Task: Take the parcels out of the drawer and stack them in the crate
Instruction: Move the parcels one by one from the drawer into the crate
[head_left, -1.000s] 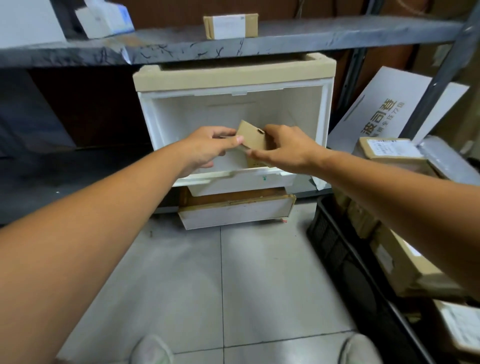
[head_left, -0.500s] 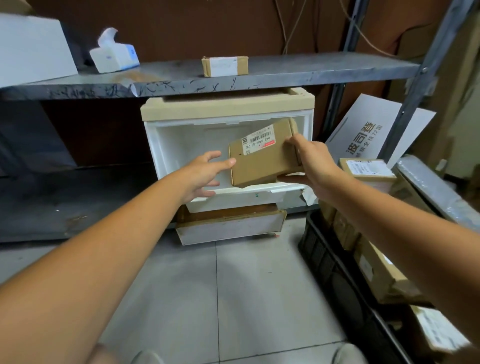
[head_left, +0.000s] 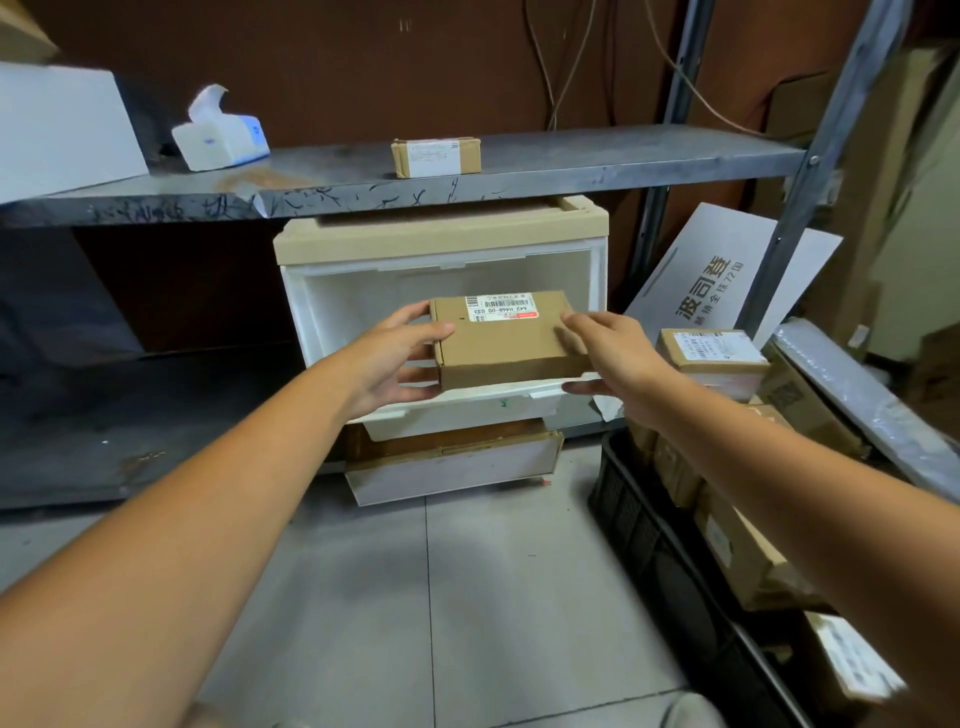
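Both hands hold the parcel (head_left: 511, 340): our left hand (head_left: 395, 358) clasps its left end, our right hand (head_left: 605, 353) its right end, above the front edge of the open drawer (head_left: 467, 410). We judge it light, stiff cardboard; opposite ends suit gripping. Crate (head_left: 639, 525) at right is partly cut off; its free space is unclear. Drawer floor is hidden behind the parcel.

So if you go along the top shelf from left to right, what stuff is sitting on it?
Big white box → white tissue pack with a tissue poking up → small brown parcel with a white label. After that, the grey shelf is bare up to the metal post.
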